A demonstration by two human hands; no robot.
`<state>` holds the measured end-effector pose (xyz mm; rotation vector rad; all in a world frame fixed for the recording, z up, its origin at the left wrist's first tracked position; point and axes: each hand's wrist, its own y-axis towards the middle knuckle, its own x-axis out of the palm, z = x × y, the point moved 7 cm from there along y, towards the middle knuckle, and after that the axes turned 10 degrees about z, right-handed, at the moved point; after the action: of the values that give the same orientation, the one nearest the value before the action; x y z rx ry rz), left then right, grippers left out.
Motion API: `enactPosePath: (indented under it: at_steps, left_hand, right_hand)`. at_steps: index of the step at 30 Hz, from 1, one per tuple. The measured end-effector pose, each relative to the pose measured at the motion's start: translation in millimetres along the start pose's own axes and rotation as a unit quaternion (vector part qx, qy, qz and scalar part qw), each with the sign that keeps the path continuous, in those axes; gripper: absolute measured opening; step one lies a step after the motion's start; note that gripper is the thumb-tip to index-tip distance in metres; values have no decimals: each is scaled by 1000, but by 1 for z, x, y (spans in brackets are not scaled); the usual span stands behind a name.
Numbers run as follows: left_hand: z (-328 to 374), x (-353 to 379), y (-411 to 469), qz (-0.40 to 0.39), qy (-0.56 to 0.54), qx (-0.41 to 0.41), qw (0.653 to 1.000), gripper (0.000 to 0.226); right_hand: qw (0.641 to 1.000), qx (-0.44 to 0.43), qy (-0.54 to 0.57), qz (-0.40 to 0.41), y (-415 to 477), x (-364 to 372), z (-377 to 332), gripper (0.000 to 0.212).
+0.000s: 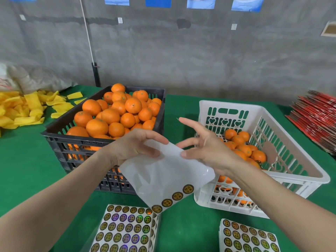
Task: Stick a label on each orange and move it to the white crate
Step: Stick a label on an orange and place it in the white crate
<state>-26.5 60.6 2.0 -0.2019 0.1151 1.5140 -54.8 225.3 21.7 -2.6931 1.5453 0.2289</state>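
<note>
A dark crate heaped with oranges stands at the middle left. To its right stands the white crate, holding several oranges. Between the two crates I hold up a nearly used white label sheet with one row of round gold labels along its lower edge. My left hand grips the sheet's top left part. My right hand pinches its top right corner between thumb and a finger, the other fingers spread.
Two stacks of full label sheets lie on the green table in front: one stack at the centre, another stack at the right. Yellow foam sleeves are piled at the far left. Red flat cartons are stacked at the far right.
</note>
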Motion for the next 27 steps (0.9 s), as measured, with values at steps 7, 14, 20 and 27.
enactPosePath:
  at_steps: [7,14,20,27]
  left_hand:
    - [11,-141,28,366,414,25,833,47]
    - [-53,-216,40,319,541,-143,765,68]
    - [-23,-213,26,483,365,-5,796,70]
    - [21,-88,4,170,-278,25,945,55]
  right_hand:
    - [999,18,-14,47,0,-4,16,90]
    - [992,82,-24,98,-15,-7,67,88]
    - [980,63,-146,121,-29,0,114,91]
    - [948,-72,-274,145,-35,-3,74,74]
